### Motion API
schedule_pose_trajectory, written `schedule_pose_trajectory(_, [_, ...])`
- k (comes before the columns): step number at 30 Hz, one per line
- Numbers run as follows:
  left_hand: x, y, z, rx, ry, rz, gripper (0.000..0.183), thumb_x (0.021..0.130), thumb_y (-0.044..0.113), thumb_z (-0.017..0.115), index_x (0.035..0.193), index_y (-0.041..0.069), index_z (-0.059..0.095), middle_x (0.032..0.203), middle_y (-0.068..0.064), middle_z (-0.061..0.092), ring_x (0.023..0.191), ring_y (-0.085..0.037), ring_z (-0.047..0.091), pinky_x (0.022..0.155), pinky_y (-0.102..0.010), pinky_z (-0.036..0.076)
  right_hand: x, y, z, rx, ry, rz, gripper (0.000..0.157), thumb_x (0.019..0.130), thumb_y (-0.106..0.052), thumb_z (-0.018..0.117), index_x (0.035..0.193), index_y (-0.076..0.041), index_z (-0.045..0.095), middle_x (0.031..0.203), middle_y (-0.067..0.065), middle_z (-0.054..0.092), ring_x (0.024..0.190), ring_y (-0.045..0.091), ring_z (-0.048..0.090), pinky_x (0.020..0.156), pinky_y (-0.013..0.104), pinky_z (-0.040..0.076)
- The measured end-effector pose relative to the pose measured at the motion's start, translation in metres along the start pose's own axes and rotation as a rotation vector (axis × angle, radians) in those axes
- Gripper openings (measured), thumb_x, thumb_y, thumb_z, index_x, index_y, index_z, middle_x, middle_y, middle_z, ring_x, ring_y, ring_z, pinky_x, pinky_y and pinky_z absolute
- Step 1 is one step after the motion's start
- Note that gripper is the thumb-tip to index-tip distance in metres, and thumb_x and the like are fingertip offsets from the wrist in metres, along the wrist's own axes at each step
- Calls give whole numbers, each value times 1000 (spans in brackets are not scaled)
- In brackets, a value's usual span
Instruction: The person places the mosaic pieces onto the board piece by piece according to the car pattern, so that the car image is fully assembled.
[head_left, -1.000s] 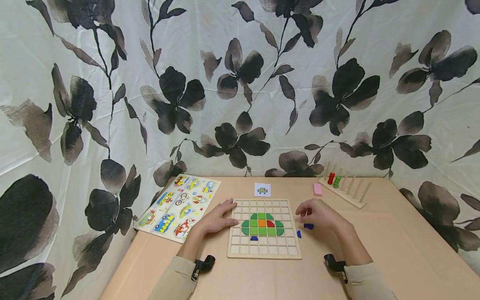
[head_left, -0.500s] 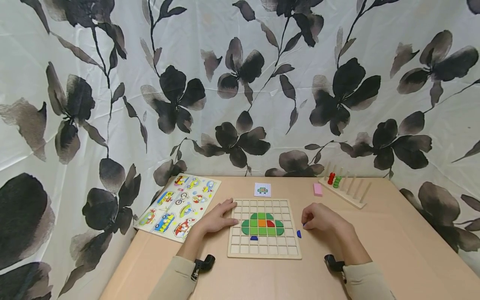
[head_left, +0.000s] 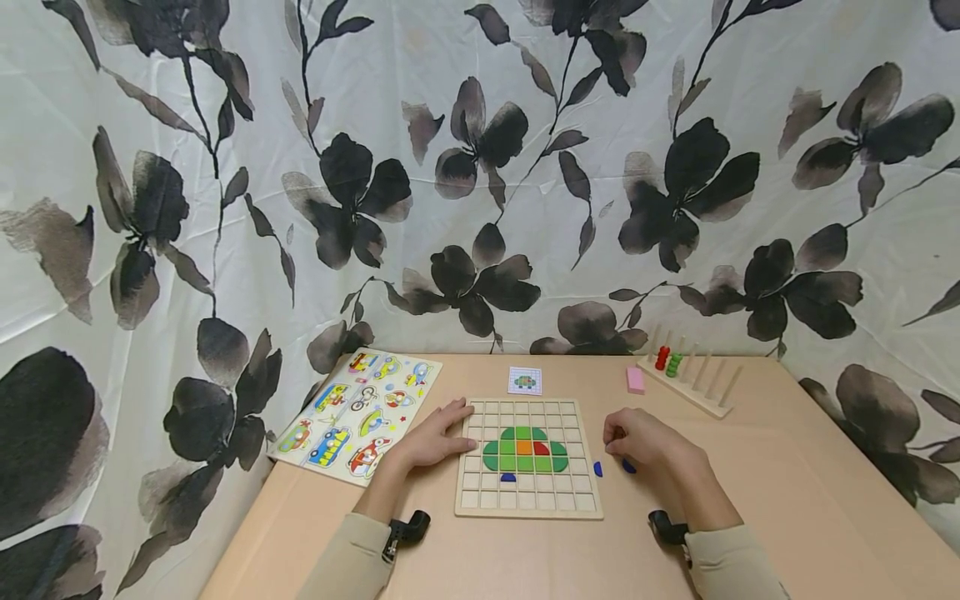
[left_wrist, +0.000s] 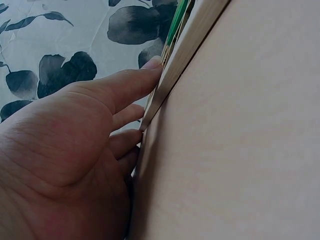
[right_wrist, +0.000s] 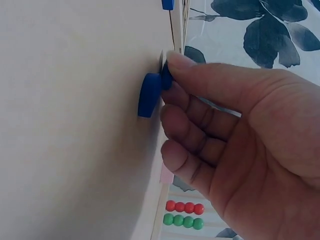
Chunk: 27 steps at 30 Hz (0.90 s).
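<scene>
A wooden grid board (head_left: pixel 528 500) lies mid-table, with green, orange and red tiles making a rounded shape and one blue tile (head_left: pixel 508 477) below them. At the board's left edge rests my left hand (head_left: pixel 431 437); in the left wrist view its thumb and fingertips touch the wooden rim (left_wrist: pixel 187 47). Right of the board, my right hand (head_left: pixel 648 437) pinches a small blue tile (right_wrist: pixel 167 77) between thumb and index finger. Just beside that pinch, a second blue tile (right_wrist: pixel 149 95) lies on the table. Another blue tile (head_left: pixel 597 469) lies between board and right hand.
Behind the board lies a small pattern card (head_left: pixel 525 380). A picture puzzle sheet of vehicles (head_left: pixel 360 417) is at the left. At the back right are a pink block (head_left: pixel 635 380) and a peg rack (head_left: pixel 690 387) with red and green beads. A floral curtain (head_left: pixel 480 208) hangs behind.
My right hand has moved slightly right and closed its fingertips on a blue tile. A blue tile now shows under its fingers, nearer the palm. My left hand has stayed put.
</scene>
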<state>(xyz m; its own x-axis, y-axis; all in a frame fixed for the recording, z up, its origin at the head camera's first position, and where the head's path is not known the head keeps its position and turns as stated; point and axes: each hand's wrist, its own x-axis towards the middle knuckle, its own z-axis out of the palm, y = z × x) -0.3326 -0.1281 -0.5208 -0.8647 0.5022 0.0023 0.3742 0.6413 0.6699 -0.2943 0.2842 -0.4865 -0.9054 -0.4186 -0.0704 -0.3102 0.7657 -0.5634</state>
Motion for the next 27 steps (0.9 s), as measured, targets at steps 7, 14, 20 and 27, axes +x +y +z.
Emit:
schedule_pose_trajectory(7, [2, 0, -1, 9, -4, -2, 73, 97, 39, 73, 158, 11, 46, 172, -16, 25, 162, -36, 17, 134, -54, 10, 3, -1, -1, -45, 34, 1, 10, 95, -2, 68, 86, -8, 68, 74, -3, 59, 69, 12, 53, 60, 24, 45])
schedule_pose_trajectory(14, [3, 2, -1, 8, 7, 19, 72, 97, 38, 72, 157, 8, 45, 171, -19, 26, 161, -40, 18, 133, -57, 10, 6, -2, -2, -71, 65, 22, 15, 91, 4, 61, 89, -9, 69, 76, -2, 61, 69, 13, 53, 63, 27, 46])
schedule_pose_trajectory(20, [3, 3, -2, 5, 7, 12, 73, 97, 39, 72, 157, 8, 45, 171, -19, 26, 161, -39, 18, 133, -57, 10, 8, -3, 0, -73, 67, 53, 18, 82, 6, 65, 83, -12, 69, 75, -2, 60, 70, 16, 53, 60, 28, 45])
schedule_pose_trajectory(27, [2, 3, -1, 12, -11, -13, 73, 97, 41, 72, 158, 12, 45, 172, -15, 24, 162, -36, 16, 134, -54, 9, 12, -12, 4, -97, 123, 38, 19, 81, 5, 65, 82, -14, 69, 74, -2, 57, 71, 16, 52, 60, 28, 41])
